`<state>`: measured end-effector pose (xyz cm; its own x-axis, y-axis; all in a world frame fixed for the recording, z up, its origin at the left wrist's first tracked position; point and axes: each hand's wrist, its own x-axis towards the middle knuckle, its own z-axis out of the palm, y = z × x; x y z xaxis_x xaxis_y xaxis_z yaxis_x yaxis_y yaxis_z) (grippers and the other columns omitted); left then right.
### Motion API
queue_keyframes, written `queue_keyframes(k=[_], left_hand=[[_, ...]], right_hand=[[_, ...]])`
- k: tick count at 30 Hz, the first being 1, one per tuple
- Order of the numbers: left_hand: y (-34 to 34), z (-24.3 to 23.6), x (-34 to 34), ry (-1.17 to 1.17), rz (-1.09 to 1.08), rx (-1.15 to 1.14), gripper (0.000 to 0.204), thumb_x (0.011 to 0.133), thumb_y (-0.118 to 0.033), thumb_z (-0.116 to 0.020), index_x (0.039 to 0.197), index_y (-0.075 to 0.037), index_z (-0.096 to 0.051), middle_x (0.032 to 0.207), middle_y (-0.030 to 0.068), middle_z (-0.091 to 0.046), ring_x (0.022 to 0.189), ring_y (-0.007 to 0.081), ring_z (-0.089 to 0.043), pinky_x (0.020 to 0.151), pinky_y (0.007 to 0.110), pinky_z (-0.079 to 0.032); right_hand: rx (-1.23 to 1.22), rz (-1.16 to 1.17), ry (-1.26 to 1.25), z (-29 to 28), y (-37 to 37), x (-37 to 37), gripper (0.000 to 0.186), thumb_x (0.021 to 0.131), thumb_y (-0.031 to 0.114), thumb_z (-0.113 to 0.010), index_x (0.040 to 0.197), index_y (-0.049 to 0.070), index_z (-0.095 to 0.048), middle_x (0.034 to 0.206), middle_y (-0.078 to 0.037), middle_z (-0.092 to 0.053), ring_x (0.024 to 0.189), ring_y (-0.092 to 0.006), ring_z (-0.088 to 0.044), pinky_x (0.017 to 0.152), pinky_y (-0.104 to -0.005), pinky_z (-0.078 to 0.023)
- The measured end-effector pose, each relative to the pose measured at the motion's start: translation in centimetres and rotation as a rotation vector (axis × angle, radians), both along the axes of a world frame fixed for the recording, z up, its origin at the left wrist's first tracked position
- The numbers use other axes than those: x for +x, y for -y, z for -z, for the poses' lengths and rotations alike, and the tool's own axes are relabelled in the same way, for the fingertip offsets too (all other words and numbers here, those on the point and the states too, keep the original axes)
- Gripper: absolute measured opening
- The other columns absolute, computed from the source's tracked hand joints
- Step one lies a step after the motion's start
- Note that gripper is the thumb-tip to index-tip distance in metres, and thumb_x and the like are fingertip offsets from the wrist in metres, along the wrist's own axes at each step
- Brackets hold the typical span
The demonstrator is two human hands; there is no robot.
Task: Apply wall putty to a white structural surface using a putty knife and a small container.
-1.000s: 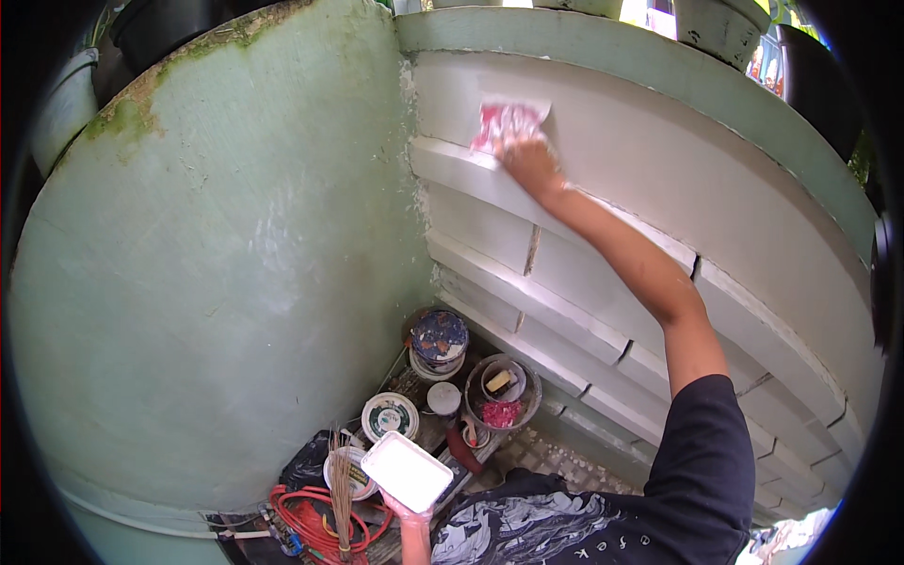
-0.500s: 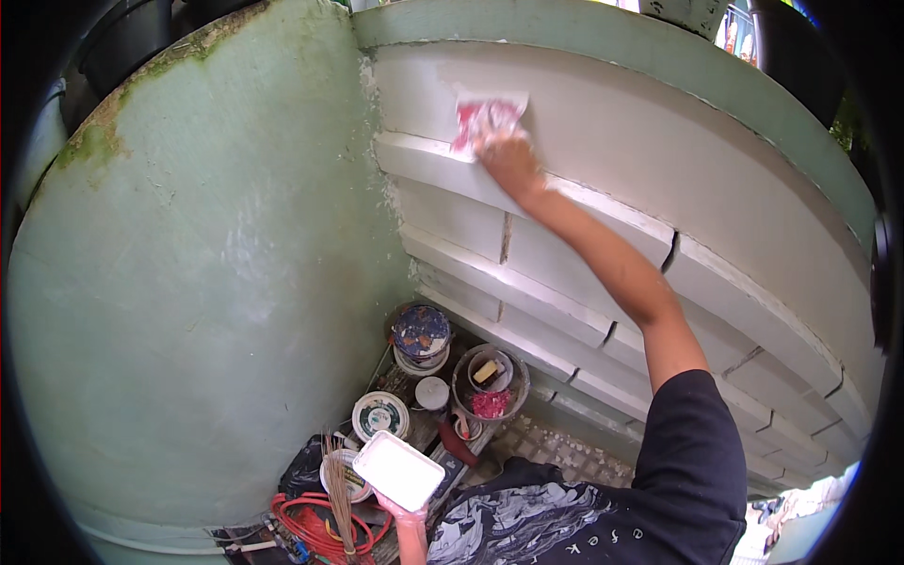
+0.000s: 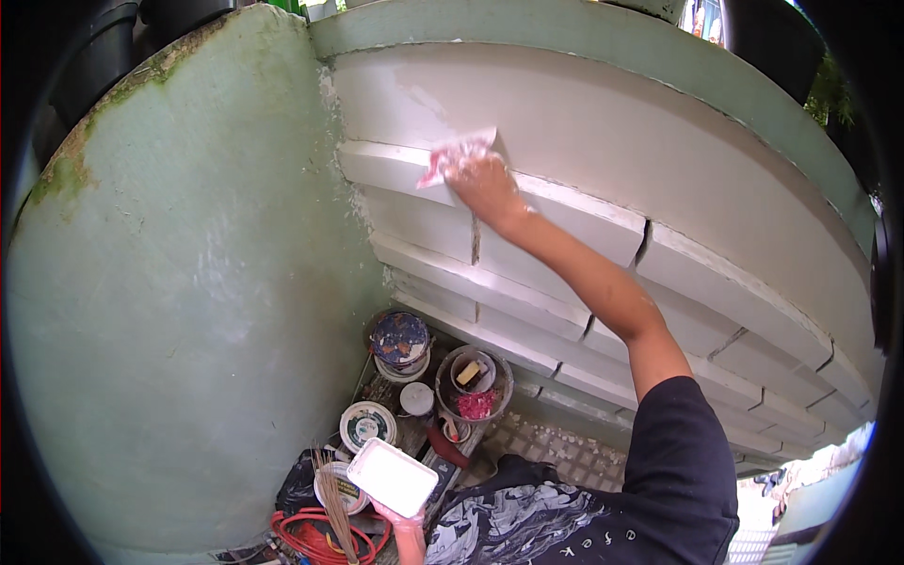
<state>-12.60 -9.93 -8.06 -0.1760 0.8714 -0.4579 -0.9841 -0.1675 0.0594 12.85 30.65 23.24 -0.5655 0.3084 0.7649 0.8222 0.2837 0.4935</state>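
Note:
My right hand [image 3: 485, 191] is closed on a crumpled red-and-white rag [image 3: 457, 158], whose exact material I cannot make out. It presses this against the pale wall [image 3: 584, 118], where the upper panel meets the top raised ledge [image 3: 584, 202]. A whitish smear [image 3: 426, 100] marks the panel up and left of the hand. Low down, my left hand [image 3: 400, 516] supports a white rectangular tray [image 3: 394, 477] from beneath. White material covers the inside of the tray; whether it is paint or filler is unclear. Most of the left fingers are under the tray.
A green wall [image 3: 188, 311] curves up at the left. Below lie a lidded paint bucket [image 3: 400, 339], a white-lidded tub [image 3: 367, 427], a round basin [image 3: 504, 395] holding a brush, a stick broom [image 3: 336, 504] and a red hose [image 3: 301, 539]. Dark pots [image 3: 94, 61] stand on top.
My right hand has moved the rag down from the upper panel to the ledge, uncovering a smear. The tray stays in my left hand. The whole view has shifted slightly.

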Motion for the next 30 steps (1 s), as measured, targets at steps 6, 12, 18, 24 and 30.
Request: queue_keyframes(k=[6, 12, 18, 24, 30], left_hand=[[-0.4, -3.3, 0.3, 0.141, -0.082, -0.042, 0.072, 0.088, -0.059, -0.048, 0.141, -0.011, -0.04, 0.138, 0.0083, -0.049, 0.126, 0.0286, -0.047, 0.107, 0.044, -0.037], [-2.1, 1.2, -0.7, -0.126, -0.054, -0.091, 0.07, 0.087, -0.056, -0.053, 0.138, -0.009, -0.042, 0.138, 0.008, -0.049, 0.124, 0.0269, -0.048, 0.107, 0.042, -0.038], [-1.4, 3.0, -2.6, -0.425, 0.034, 0.027, 0.065, 0.09, -0.056, -0.041, 0.139, -0.013, -0.043, 0.136, 0.005, -0.051, 0.12, 0.0295, -0.052, 0.102, 0.047, -0.042], [-0.8, 2.2, -1.4, -0.388, -0.009, 0.084, 0.064, 0.093, -0.057, -0.033, 0.14, -0.015, -0.042, 0.136, 0.0046, -0.052, 0.119, 0.0315, -0.054, 0.1, 0.05, -0.043], [-0.7, 2.8, -1.5, -0.411, -0.024, 0.04, 0.066, 0.092, -0.058, -0.033, 0.142, -0.015, -0.039, 0.137, 0.0048, -0.05, 0.12, 0.0301, -0.053, 0.1, 0.048, -0.044]], right_hand=[[0.139, 0.031, -0.127, -5.4, 1.9, -0.9, 0.012, 0.079, 0.008, -0.058, 0.089, 0.009, -0.065, 0.095, -0.011, -0.066, 0.078, -0.0213, -0.067, 0.061, -0.031, -0.055], [0.242, 0.338, 0.056, -3.5, -1.7, -3.1, 0.012, 0.077, 0.008, -0.059, 0.086, 0.009, -0.067, 0.095, -0.01, -0.066, 0.08, -0.0216, -0.067, 0.061, -0.0338, -0.055], [-0.102, -0.086, -0.003, -2.5, -2.0, -5.3, 0.019, 0.078, 0.009, -0.059, 0.096, 0.006, -0.066, 0.081, -0.011, -0.065, 0.075, -0.0225, -0.066, 0.06, -0.0351, -0.055], [0.152, 0.086, -0.155, -6.4, -4.5, -5.1, 0.015, 0.079, 0.011, -0.059, 0.092, 0.01, -0.065, 0.085, -0.011, -0.065, 0.08, -0.0239, -0.066, 0.06, -0.0353, -0.053], [-0.267, -0.235, -0.273, -1.2, -1.0, -5.1, 0.017, 0.079, 0.008, -0.059, 0.094, 0.007, -0.066, 0.082, -0.012, -0.066, 0.077, -0.028, -0.066, 0.065, -0.0376, -0.054]])
